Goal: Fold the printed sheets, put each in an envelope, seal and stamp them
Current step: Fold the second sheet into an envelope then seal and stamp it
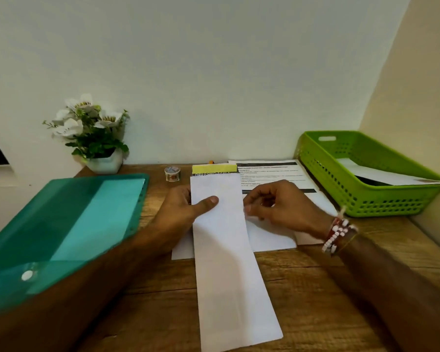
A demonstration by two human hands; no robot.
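Note:
A long white folded sheet (pixel 229 262) lies lengthwise on the wooden desk (pixel 302 288), running from mid-desk toward me. My left hand (pixel 186 207) holds its far left edge, thumb on top of the paper and fingers under it. My right hand (pixel 277 207) hovers at the sheet's right edge with fingers curled; whether it pinches the edge is unclear. A white envelope (pixel 272 237) lies flat beneath the sheet. Printed sheets (pixel 272 174) with black bars lie behind the hands. A small roll of stamps (pixel 172 173) stands at the back.
A teal plastic document folder (pixel 69 224) lies open on the left. A green perforated basket (pixel 366 179) at the right holds an envelope. A white pot of artificial flowers (pixel 94 138) stands at the back left. A yellow strip (pixel 214 168) tops a printed page.

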